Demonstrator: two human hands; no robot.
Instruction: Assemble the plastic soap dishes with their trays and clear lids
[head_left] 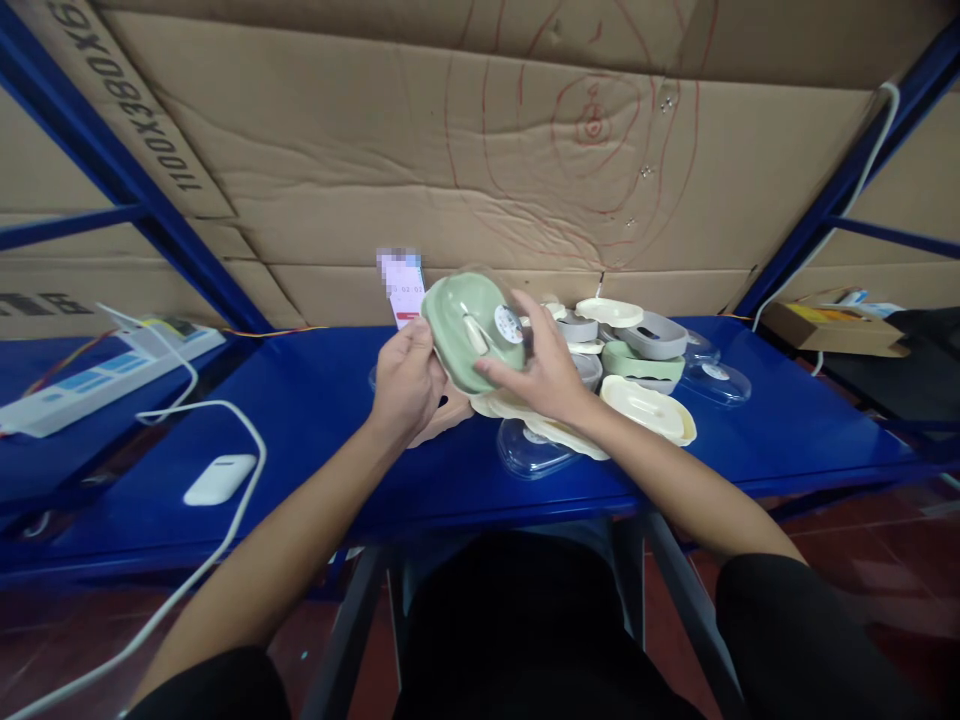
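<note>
Your left hand (409,380) pinches a green oval lid (461,335) by its edge, your right hand (536,360) spread flat across its face, the pair keeping it tilted up toward you above the shelf (300,430), just off the heap of lids (645,365)

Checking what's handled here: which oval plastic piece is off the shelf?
The pale green oval piece with a white dial, held in the left hand and touched by the right hand; the others lie piled on the blue shelf.
</note>
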